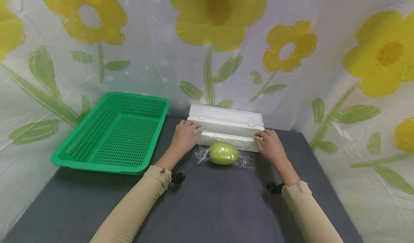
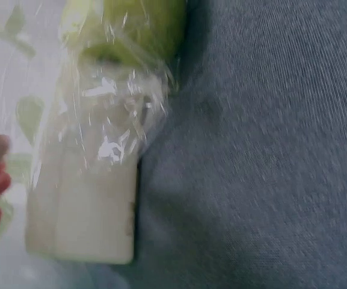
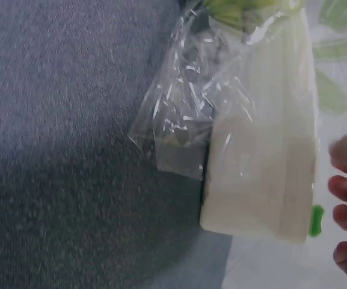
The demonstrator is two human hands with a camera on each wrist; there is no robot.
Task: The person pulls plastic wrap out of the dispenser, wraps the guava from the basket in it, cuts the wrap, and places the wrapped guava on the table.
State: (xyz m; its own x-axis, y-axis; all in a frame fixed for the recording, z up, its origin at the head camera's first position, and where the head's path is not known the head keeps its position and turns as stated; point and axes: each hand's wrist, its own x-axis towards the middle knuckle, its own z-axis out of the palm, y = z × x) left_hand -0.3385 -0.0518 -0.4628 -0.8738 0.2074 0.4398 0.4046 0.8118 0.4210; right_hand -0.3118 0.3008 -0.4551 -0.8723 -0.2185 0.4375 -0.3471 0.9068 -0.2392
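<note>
At left, green latticed plastic basket (image 1: 163, 124). Centre, long white plastic box (image 1: 226, 128), opened. At its ends, left hand (image 1: 184, 137) and right hand (image 1: 271, 145), fingers loosely parted, apparently holding nothing. In front, oval yellow-green fruit (image 1: 223, 154), seemingly wrapped already; ends of clear plastic film (image 1: 247, 161) not yet tucked.

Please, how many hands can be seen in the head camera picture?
2. The left hand is at the left end of the white box, and the right hand is at its right end.
</note>
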